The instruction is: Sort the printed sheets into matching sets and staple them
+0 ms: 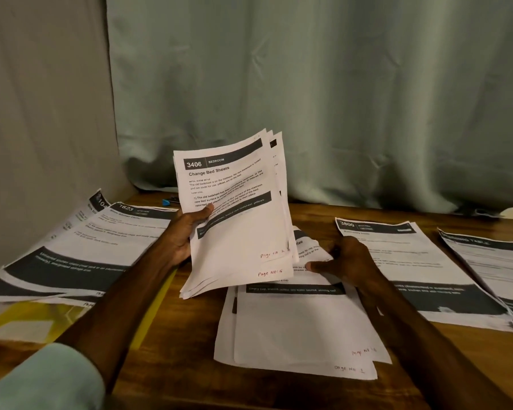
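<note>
Now left hand (184,232) grips sheet stack (237,220); right hand (347,258) touches centre pile (302,327).

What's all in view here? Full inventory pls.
held stack: 1, white printed sheets, top "3406 Change Bed Sheets", raised mid-frame
centre pile: 1, white, table front
left piles: at least 2, white, overlapping, table left
right piles: 2, white, table right
blue object: 1, table back, unclear what
yellow plastic: 1, front left
table: 1, brown wood
curtain: 1, pale green, behind
left hand: grips held stack
right hand: on centre pile, grip unclear
</note>
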Tool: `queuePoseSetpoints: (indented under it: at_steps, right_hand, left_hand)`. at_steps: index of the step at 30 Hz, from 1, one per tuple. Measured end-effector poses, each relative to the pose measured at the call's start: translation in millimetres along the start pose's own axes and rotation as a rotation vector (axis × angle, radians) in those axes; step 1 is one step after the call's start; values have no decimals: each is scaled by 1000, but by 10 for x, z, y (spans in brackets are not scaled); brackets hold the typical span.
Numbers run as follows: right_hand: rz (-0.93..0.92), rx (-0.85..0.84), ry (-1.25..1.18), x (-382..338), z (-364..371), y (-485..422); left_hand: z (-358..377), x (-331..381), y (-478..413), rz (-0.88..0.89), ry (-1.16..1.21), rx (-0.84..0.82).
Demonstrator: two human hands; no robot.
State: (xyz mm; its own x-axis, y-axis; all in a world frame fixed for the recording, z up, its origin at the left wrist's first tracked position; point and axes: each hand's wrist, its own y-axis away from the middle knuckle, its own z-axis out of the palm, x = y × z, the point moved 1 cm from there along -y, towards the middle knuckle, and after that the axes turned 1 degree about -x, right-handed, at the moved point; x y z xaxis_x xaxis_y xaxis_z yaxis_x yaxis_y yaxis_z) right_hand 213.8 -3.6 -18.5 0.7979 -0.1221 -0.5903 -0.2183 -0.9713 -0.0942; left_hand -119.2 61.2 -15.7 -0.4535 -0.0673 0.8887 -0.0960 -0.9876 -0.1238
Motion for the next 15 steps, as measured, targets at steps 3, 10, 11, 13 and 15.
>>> queuePoseSetpoints:
  at_steps: [3, 10, 11, 13, 15]
  right_hand:
    - [-21, 36, -90, 6, -11, 41]
    - [-48, 149, -303, -33, -86, 88]
    - [-55, 164, -301, -31, -87, 80]
    - [-80, 200, -282, -24, -84, 74]
    - [-97, 232, -309, -1, -82, 66]
  left_hand:
    - [11, 0, 11, 4, 3, -1]
    - [33, -4, 10, 26, 13, -2]
    - [28, -5, 3, 28, 11, 5]
    - [31, -6, 0, 25, 7, 24]
    - [41, -6, 4, 26, -3, 30]
